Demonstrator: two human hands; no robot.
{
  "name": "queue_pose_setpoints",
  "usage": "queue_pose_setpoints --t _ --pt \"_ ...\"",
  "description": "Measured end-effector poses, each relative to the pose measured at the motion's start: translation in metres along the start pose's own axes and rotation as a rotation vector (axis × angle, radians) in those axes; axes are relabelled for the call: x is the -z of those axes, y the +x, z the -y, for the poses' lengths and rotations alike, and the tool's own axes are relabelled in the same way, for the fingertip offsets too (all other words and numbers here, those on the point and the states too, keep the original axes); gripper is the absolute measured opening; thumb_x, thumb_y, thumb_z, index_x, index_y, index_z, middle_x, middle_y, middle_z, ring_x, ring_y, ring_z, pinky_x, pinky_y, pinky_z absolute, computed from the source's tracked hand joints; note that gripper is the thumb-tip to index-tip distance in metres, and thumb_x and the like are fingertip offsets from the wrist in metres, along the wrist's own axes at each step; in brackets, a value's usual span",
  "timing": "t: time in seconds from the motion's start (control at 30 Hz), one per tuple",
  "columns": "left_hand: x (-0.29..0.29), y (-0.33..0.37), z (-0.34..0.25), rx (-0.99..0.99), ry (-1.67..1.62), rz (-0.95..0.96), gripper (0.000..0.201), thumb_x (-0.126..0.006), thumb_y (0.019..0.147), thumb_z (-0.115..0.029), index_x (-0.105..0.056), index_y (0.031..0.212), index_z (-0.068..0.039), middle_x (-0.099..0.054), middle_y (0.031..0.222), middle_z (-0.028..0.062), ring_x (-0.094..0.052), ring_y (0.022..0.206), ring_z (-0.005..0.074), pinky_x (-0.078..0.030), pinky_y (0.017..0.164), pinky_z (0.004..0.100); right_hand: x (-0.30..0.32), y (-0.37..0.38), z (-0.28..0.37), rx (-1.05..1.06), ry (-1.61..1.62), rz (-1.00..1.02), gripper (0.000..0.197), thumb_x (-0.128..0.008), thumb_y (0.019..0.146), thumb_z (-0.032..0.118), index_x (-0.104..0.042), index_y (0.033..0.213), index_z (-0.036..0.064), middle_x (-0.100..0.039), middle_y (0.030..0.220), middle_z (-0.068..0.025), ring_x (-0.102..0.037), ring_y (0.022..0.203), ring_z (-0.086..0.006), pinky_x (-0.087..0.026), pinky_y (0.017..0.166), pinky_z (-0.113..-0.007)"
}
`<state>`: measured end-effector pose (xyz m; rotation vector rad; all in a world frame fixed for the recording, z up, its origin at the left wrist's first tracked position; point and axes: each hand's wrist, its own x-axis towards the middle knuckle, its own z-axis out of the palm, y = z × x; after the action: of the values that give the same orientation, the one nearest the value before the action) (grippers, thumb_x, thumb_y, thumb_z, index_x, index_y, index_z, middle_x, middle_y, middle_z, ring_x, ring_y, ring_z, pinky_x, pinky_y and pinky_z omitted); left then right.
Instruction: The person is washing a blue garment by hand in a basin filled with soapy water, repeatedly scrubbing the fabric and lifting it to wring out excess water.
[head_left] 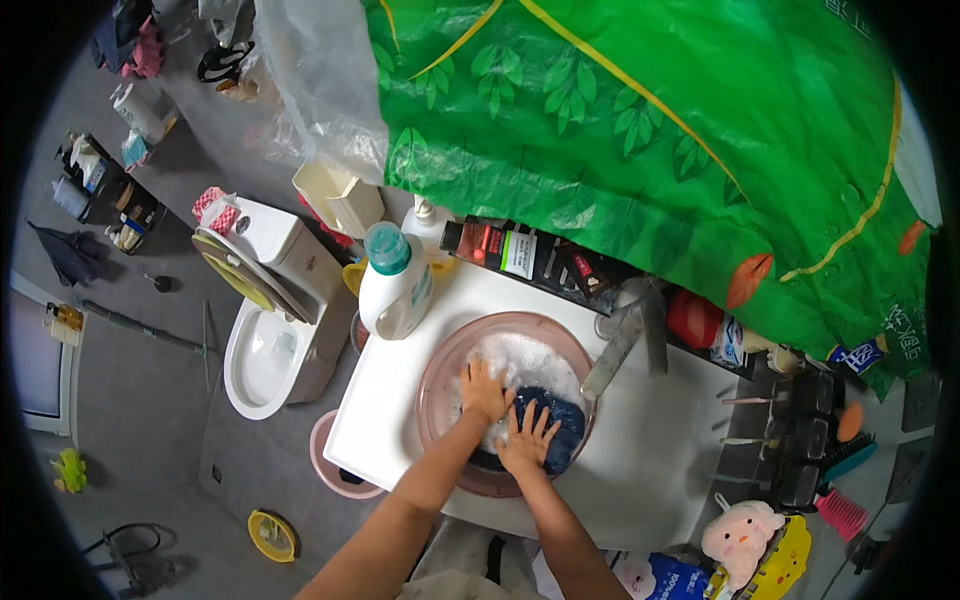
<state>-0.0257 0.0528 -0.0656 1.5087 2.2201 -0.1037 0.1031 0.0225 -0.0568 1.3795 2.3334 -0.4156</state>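
A translucent pinkish basin (428, 400) sits in the white sink counter, holding water, white suds (520, 355) and a dark navy cloth (568, 425). My left hand (483, 392) is in the suds at the cloth's left side, its fingers stretched forward. Fingers spread, my right hand (526, 442) lies flat on the wet cloth. Neither hand grips anything. Part of the cloth is hidden under the hands and foam, so its kind does not show.
A metal faucet (618, 355) reaches over the basin's right rim. Left of the basin stands a white bottle with a teal cap (398, 295). Green plastic sheeting (620, 120) hangs across the back. A toilet (265, 355) and a pink tub (335, 470) are at the left.
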Motion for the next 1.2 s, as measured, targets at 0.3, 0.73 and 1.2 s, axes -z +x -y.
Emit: queue_pose_setpoints --t 0.3,0.73,1.2 --pt "-0.014 0.013 0.015 0.053 -0.418 -0.392 0.026 -0.056 0.075 -0.031 -0.064 0.089 -0.011 -0.05 0.106 0.0154 -0.044 0.102 0.0326 -0.035 0.087 0.0419 0.001 0.026 -0.051 0.161 1.024 -0.324 0.024 -0.049 0.083 0.018 -0.062 0.095 0.0015 -0.059 0.095 -0.0125 -0.057 0.077 -0.0221 -0.045 0.07 -0.028" --pt "0.011 -0.105 -0.05 -0.162 -1.08 -0.615 0.018 -0.061 0.062 -0.008 -0.057 0.079 -0.005 -0.046 0.095 0.0144 -0.045 0.091 0.0308 -0.035 0.081 0.0344 0.01 -0.016 -0.002 -0.38 2.467 0.353 0.038 -0.044 0.087 0.03 -0.044 0.117 0.0063 -0.052 0.108 -0.0148 -0.05 0.103 -0.0234 -0.041 0.091 -0.036" --pt "0.022 -0.123 -0.034 -0.461 -0.972 -0.776 0.014 -0.059 0.068 -0.007 -0.045 0.069 -0.003 -0.047 0.077 0.0144 -0.045 0.071 0.0311 -0.037 0.066 0.0376 -0.011 0.008 -0.011 -0.512 2.396 0.517 0.043 -0.043 0.086 0.047 -0.054 0.099 0.0078 -0.056 0.093 -0.0067 -0.055 0.08 -0.0205 -0.047 0.071 -0.034"
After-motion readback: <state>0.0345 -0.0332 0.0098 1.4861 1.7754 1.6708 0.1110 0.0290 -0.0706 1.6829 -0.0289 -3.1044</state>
